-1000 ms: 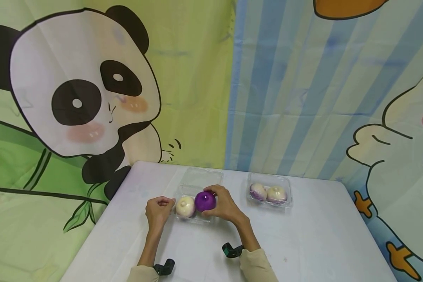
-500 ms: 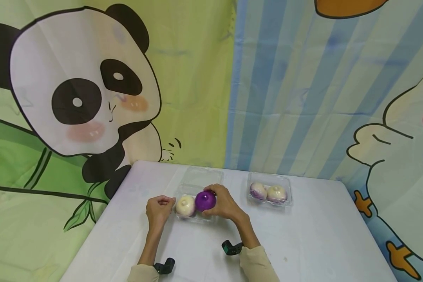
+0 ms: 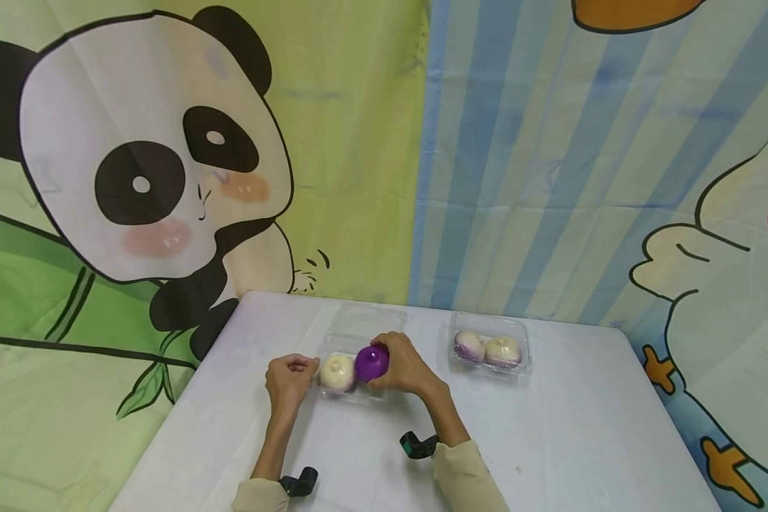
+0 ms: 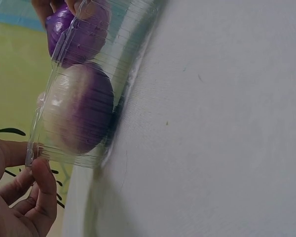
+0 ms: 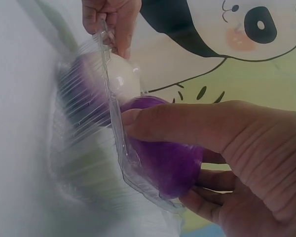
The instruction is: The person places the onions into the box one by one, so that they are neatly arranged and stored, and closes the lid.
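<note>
My right hand (image 3: 404, 364) grips a glossy purple onion (image 3: 371, 363), fingers behind and thumb in front. The onion is at the right side of an opened clear plastic box (image 5: 84, 170), partly behind its ribbed wall in the left wrist view. Beside it in the box sits a round onion (image 3: 337, 373), cream on top and purple below. My left hand (image 3: 288, 382) pinches the box's left rim between thumb and fingers, seen close in the left wrist view. The box's lid (image 3: 368, 320) lies folded back behind it.
A second clear plastic box (image 3: 525, 355) stands to the right on the white table (image 3: 576, 419), holding two cream-and-purple onions (image 3: 502, 352). Cartoon-printed curtains (image 3: 358, 142) hang behind the table. Each wrist wears a small black camera (image 3: 299, 482).
My right hand, with the purple onion in its grip, has shifted very slightly left. The left hand and both boxes stay in place.
</note>
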### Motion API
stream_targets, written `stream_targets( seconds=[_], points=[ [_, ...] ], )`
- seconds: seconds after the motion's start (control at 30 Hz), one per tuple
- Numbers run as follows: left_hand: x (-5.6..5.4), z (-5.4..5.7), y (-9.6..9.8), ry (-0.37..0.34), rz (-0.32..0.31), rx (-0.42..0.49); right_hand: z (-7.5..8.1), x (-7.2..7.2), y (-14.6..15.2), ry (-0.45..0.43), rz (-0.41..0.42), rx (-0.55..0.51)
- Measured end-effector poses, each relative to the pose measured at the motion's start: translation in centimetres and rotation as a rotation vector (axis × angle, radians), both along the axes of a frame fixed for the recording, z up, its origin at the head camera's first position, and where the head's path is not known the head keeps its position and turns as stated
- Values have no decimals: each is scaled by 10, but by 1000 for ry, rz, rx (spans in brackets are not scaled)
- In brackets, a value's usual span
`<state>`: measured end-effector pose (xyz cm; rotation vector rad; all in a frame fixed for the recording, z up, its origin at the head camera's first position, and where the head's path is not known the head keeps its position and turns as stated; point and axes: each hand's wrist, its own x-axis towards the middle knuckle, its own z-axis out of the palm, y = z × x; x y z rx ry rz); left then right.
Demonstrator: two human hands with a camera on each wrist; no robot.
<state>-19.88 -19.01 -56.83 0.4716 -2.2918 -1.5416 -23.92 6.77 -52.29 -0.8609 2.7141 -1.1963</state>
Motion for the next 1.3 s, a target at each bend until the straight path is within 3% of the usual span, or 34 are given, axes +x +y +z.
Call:
stream_targets(
  seconds=[0.63,0.97,1.2,1.27,1.3],
  points=[
    [1,2,1,-8,7,13,13,1,-12,89,-10,109],
    [-1,3,2,-24,9,-8,12,3,-15,119,4,157],
    [-1,4,3,-36,17,-20,6,4,-16,133,16,195],
    [-1,4,2,-36,19,-27,-3,-1,-14,150,21,188],
    [-1,4,2,-36,21,-31,-22,-10,-13,178,24,188]
  ],
)
